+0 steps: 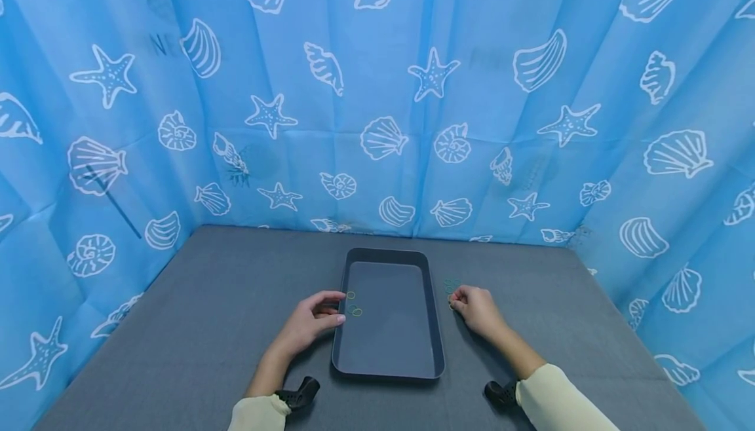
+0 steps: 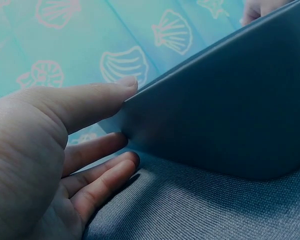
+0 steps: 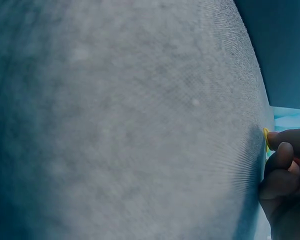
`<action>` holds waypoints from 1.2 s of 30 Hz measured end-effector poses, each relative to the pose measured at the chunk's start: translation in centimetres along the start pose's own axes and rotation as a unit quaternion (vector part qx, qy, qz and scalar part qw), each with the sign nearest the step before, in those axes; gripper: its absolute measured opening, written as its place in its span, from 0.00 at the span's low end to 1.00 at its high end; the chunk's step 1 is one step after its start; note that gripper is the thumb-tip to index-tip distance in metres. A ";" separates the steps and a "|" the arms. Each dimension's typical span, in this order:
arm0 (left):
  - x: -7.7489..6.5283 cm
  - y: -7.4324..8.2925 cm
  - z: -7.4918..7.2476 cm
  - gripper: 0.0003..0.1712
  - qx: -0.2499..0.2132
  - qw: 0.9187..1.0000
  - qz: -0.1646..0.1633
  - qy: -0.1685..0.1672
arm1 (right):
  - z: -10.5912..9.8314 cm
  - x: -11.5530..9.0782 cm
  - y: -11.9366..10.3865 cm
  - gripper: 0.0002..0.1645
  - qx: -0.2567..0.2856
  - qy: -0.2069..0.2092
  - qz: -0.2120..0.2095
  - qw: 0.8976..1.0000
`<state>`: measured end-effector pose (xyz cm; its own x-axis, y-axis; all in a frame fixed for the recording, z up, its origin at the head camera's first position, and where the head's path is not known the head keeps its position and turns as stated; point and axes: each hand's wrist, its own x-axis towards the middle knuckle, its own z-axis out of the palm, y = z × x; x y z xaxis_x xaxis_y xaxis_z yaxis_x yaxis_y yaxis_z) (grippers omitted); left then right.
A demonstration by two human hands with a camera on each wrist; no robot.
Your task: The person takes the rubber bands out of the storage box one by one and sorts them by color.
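Note:
A dark grey rectangular tray (image 1: 389,375) lies between the hands. My left hand (image 1: 309,323) rests at its left side, thumb tip against the rim and the other fingers loosely bent by the outer wall (image 2: 215,110). Inside the tray, near that side, lie yellow rubber bands (image 1: 357,312) and a green one (image 1: 351,309). To the right of the tray, my right hand (image 1: 476,310) has its fingers curled low over the table, thumb and index fingertip pinching a yellow rubber band (image 3: 266,138). Just beyond these fingertips are several green rubber bands (image 1: 451,284).
Grey cloth covers the table (image 1: 248,274). A blue curtain (image 1: 377,90) printed with white shells and starfish encloses the back and both sides. Black wrist devices sit at the left wrist (image 1: 301,393) and right wrist (image 1: 500,394), by the pale sleeves.

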<state>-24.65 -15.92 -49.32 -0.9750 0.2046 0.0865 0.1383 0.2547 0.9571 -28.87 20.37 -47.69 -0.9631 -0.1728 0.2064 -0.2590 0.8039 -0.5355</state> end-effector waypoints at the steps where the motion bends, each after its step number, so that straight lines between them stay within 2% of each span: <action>1: 0.0 0.0 0.0 0.24 -0.002 1.000 -0.003 0.000 | 0.0 0.0 0.0 0.05 0.000 0.000 0.001 1.000; 15: 0.0 -0.1 0.0 0.23 -0.006 1.000 -0.006 0.004 | -0.1 -0.1 0.1 0.03 0.047 -0.005 0.033 0.998; 36: 0.0 -0.2 -0.1 0.24 -0.008 1.000 0.002 -0.003 | -0.1 -0.2 0.5 0.04 0.068 -0.011 0.035 0.997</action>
<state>-24.70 -16.07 -49.49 -0.9734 0.2115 0.0883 0.1389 0.2380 0.9613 -28.80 20.87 -47.88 -0.9803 -0.1321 0.1471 -0.1966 0.7298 -0.6548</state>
